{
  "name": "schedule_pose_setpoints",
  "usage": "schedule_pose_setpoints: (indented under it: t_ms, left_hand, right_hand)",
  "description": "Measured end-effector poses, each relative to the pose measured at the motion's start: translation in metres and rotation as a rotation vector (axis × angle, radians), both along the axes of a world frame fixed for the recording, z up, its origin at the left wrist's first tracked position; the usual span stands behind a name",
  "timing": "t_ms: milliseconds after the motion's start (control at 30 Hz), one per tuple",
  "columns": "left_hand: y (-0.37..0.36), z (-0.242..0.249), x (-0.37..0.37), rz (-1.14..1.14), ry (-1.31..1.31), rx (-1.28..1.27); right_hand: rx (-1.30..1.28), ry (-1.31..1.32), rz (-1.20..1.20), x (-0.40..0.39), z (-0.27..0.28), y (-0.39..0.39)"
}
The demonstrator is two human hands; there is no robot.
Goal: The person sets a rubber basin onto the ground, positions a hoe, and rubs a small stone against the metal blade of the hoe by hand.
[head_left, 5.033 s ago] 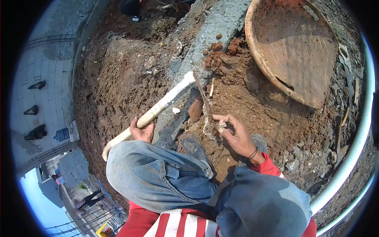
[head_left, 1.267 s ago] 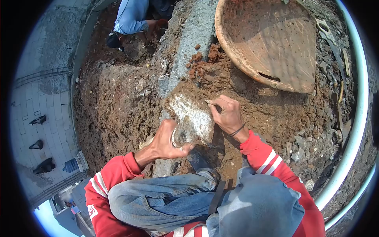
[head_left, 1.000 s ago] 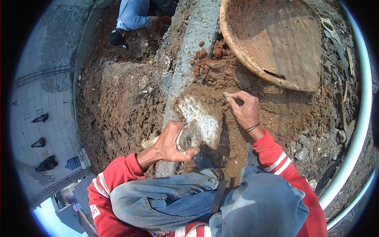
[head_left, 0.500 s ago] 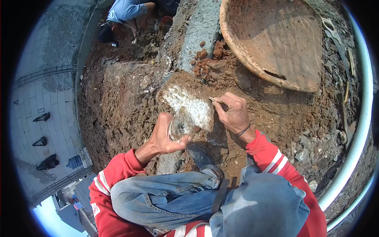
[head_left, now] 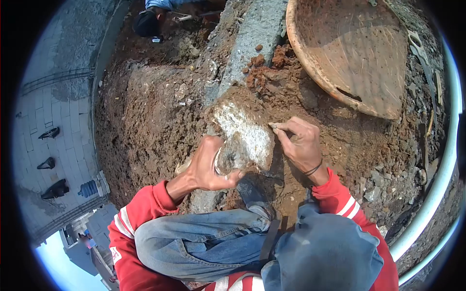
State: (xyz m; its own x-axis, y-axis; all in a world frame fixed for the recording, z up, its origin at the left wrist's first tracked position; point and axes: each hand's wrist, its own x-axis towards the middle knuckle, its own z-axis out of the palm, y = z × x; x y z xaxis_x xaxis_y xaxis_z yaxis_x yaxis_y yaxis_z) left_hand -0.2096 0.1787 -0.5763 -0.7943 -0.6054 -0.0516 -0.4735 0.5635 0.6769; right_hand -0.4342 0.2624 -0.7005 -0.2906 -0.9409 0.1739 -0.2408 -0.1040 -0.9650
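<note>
A flat piece with a whitish, soil-smeared face is tilted in front of me, with brown soil along its upper edge. My left hand is wrapped round its lower left corner, the thumb lying along the bottom edge. On the right, my right hand is closed in a pinch on a small, thin, light-coloured bit, close to the right edge of the piece. What that bit is cannot be made out.
A large worn orange-brown basin lies at the upper right. Beside it are a handsaw and a pale pipe. A concrete beam runs through the soil. Another person bends down at the upper left.
The view has shifted slightly, so the piece and both hands appear farther right. My right hand stays pinched beside the piece. The other person has bent lower or moved partly out of view.
</note>
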Motion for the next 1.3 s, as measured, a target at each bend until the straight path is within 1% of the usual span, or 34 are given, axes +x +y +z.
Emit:
schedule_pose_setpoints:
  t_ms: [33, 67, 133, 200, 267, 300, 333, 433, 467, 533, 567, 600, 667, 700, 733, 767, 800, 867, 900, 933, 1000, 1067, 1133, 1200, 1233, 1267, 1300]
  left_hand:
    - [-0.001, -0.003, 0.001, 0.0, -0.034, 0.084]
    - [-0.002, -0.004, -0.001, -0.006, -0.028, 0.083]
    - [0.0, 0.0, -0.001, 0.023, -0.058, 0.044]
    - [0.0, 0.004, -0.003, 0.007, -0.047, 0.015]
    - [0.001, 0.007, -0.003, -0.011, -0.025, -0.027]
    - [0.004, 0.012, -0.011, 0.065, 0.026, 0.127]
    - [0.008, 0.011, -0.006, 0.078, 0.022, 0.134]
    - [0.009, 0.0, 0.003, 0.002, 0.026, -0.047]
    - [0.01, -0.001, 0.001, 0.002, 0.031, -0.051]
    - [0.008, 0.006, -0.006, 0.039, 0.07, 0.068]
    - [0.007, 0.011, -0.004, -0.02, 0.018, 0.11]
    - [0.006, 0.01, -0.001, -0.083, -0.007, 0.043]
    - [0.011, 0.01, -0.008, 0.063, 0.071, 0.205]
    - [0.008, 0.009, -0.005, 0.078, 0.074, 0.206]
    - [0.005, 0.008, -0.002, 0.017, 0.04, 0.085]
    - [0.003, 0.007, -0.001, -0.048, 0.007, -0.04]
    - [0.003, 0.006, -0.002, -0.047, 0.012, -0.041]
    - [0.005, 0.006, -0.005, -0.035, 0.012, 0.011]
    - [0.008, 0.008, -0.01, 0.035, 0.043, 0.151]
    - [0.007, 0.008, -0.009, 0.031, 0.038, 0.148]
    - [0.003, 0.005, -0.007, -0.013, 0.013, -0.034]
    - [0.001, 0.007, -0.01, -0.024, -0.01, -0.021]
    - [0.003, 0.008, -0.015, 0.056, 0.039, 0.103]
    - [0.002, 0.003, -0.01, 0.055, 0.02, 0.106]
    - [0.0, 0.001, -0.007, 0.03, 0.003, 0.055]
    - [-0.001, -0.001, -0.006, 0.006, -0.012, 0.005]
    - [0.002, -0.001, -0.006, 0.003, -0.011, 0.007]
  right_hand:
    - [-0.024, -0.021, -0.021, 0.008, -0.007, 0.004]
    - [-0.025, -0.015, -0.026, 0.007, -0.008, -0.001]
    - [-0.035, -0.009, -0.031, 0.004, -0.011, -0.018]
    - [-0.032, -0.057, -0.045, 0.004, -0.017, -0.025]
    - [-0.075, 0.012, 0.006, 0.006, -0.028, -0.023]
    - [-0.034, -0.039, 0.002, 0.005, -0.025, -0.019]
    - [-0.027, -0.044, 0.015, 0.006, -0.027, -0.016]
    - [0.045, -0.029, -0.005, 0.002, -0.028, -0.023]
    - [0.042, -0.023, -0.005, -0.001, -0.038, -0.031]
    - [0.147, 0.02, 0.054, 0.001, -0.074, -0.041]
    - [0.157, -0.078, 0.014, 0.001, -0.087, -0.041]
    - [0.272, -0.156, -0.055, -0.006, -0.075, -0.037]
    - [0.189, -0.201, -0.17, -0.02, -0.042, -0.025]
    - [0.154, -0.204, -0.129, -0.021, -0.023, -0.017]
    - [0.047, -0.144, -0.07, -0.015, -0.009, -0.009]
    - [-0.006, -0.089, -0.024, -0.006, -0.003, -0.007]
    - [-0.058, -0.035, 0.018, 0.001, 0.002, -0.007]
    - [-0.061, -0.026, 0.013, 0.004, -0.003, -0.021]
    - [-0.044, -0.026, 0.005, 0.004, -0.007, -0.03]
    - [-0.027, -0.026, -0.006, 0.004, -0.009, -0.035]
    - [-0.036, -0.044, -0.01, 0.005, -0.011, -0.04]
    - [-0.087, -0.001, 0.015, 0.006, -0.014, -0.044]
    - [-0.1, 0.015, 0.012, 0.006, -0.014, -0.045]
    - [-0.135, 0.033, 0.016, 0.008, -0.015, -0.046]
    - [-0.135, 0.034, 0.012, 0.007, -0.019, -0.047]
    - [-0.101, 0.088, 0.013, 0.007, -0.026, -0.049]
    - [-0.064, 0.139, 0.014, 0.008, -0.035, -0.05]
